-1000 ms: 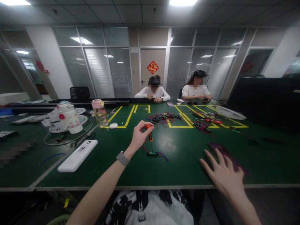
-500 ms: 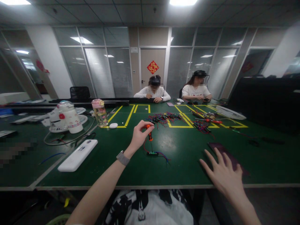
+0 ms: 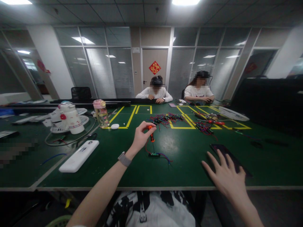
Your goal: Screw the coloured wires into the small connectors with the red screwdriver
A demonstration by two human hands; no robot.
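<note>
My left hand [image 3: 142, 134] pinches the top of an orange and black screwdriver [image 3: 151, 136] between thumb and fingers. The screwdriver stands nearly upright, its thin shaft reaching down to a small green circuit board [image 3: 154, 154] on the table. Red and blue wires [image 3: 166, 157] come off both sides of that board. With fingers spread, my right hand [image 3: 226, 173] is over the near part of a dark flat slab [image 3: 229, 157], possibly a phone; whether it touches the slab I cannot tell.
On the green table [image 3: 184, 170], a heap of wired boards [image 3: 167, 118] lies beyond the screwdriver, with a smaller pile [image 3: 204, 127] to its right. A white power bank [image 3: 79, 156], a pink-lidded bottle [image 3: 101, 113] and a white jug [image 3: 71, 118] stand left. Two people [image 3: 156, 91] sit opposite.
</note>
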